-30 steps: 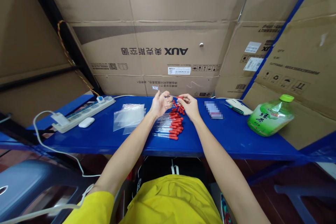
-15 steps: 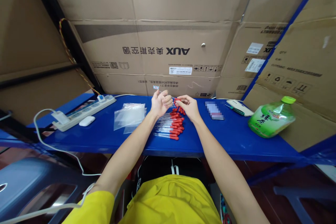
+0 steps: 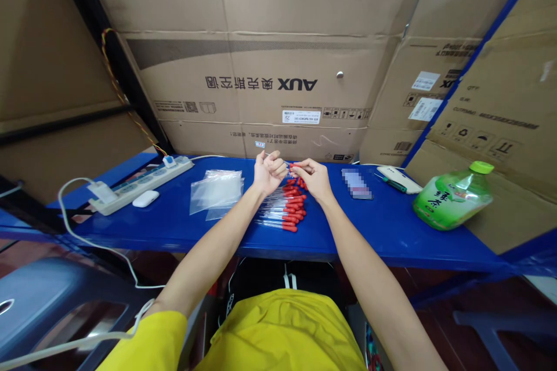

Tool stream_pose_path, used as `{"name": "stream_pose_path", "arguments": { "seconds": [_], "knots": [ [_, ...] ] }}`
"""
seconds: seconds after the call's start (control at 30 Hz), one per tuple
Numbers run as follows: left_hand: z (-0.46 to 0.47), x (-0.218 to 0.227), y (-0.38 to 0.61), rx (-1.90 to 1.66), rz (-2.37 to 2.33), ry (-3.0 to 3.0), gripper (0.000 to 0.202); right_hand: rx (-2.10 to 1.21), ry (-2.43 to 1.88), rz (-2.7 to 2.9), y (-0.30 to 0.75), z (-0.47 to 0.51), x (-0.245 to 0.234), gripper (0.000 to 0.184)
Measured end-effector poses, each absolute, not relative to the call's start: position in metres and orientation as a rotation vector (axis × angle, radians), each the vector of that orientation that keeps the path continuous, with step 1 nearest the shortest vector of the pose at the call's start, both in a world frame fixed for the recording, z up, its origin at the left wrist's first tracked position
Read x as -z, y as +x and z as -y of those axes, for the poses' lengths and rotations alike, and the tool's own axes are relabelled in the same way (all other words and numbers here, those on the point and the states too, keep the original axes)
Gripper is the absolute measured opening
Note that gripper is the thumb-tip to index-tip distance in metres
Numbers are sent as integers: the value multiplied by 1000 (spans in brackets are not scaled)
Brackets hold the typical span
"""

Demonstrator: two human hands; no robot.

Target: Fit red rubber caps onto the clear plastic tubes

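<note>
Many slim clear droppers (image 3: 272,208) with red rubber bulbs lie in a row on the blue table, tips to the left and bulbs to the right. Above the pile's far end, my right hand (image 3: 314,177) pinches the red bulb of one dropper (image 3: 295,165) between thumb and forefinger. My left hand (image 3: 268,174) is beside it, palm turned up and fingers curled around the slim part, which is mostly hidden. A thin end shows near the left thumb. A small blue-and-white label (image 3: 260,144) appears just beyond that thumb; what it is fixed to is unclear.
Clear plastic bags (image 3: 217,191) lie left of the droppers. Further left are a power strip (image 3: 143,182) and a white case (image 3: 145,199). A phone (image 3: 357,184), a green-handled tool (image 3: 395,185) and a green bottle (image 3: 452,197) lie right. Cardboard (image 3: 261,58) walls the back.
The view has shifted slightly. My left fingers have curled in a little more, and my hands keep nearly the same place over the droppers.
</note>
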State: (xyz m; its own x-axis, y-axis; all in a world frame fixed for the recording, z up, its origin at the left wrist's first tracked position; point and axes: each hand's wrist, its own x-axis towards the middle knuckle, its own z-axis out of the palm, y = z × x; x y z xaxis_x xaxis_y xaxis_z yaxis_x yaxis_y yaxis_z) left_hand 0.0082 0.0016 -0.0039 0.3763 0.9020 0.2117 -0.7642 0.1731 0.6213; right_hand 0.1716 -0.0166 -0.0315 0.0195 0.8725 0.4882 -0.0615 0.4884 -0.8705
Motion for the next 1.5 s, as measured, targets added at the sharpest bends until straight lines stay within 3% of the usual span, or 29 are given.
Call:
{"name": "stream_pose_path", "arguments": {
  "seconds": [1.5],
  "knots": [
    [2,5,12,-1116,-166,602,45,-751,-797,1375,170,19,34,34]
  ]
}}
